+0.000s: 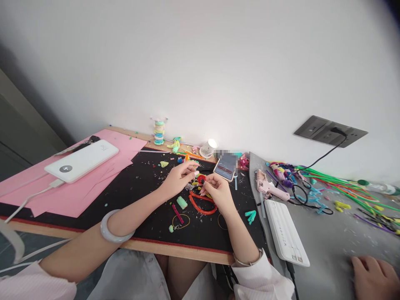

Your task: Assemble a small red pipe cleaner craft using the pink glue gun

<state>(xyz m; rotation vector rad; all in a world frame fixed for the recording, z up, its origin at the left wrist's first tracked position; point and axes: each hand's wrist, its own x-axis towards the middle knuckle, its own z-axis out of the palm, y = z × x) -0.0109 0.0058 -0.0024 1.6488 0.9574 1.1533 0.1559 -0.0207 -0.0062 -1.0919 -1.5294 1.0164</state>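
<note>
My right hand (220, 189) is closed in a pinch at the edge of a small round red piece (201, 179) with a dark spot on it; whether it is coiled is too small to tell. Just left of it, my left hand (179, 178) reaches in with fingers stretched forward and nothing visible in its grasp. Below both hands, a bent orange-red fuzzy strip (200, 211) lies in a loop on the black mat (131, 196). A mint-green fuzzy block (181, 203), a magenta strip (178, 214) and a thin elastic band (184, 223) lie nearer me.
A phone (225, 167) and a tipped paper cup (208, 148) sit behind my hands. Rightward are a pink glue gun (270, 186), a white power bank (286, 233) and green pipe cleaners (331, 181). Another person's hand (373, 277) rests at lower right. Pink paper (71, 204) lies left.
</note>
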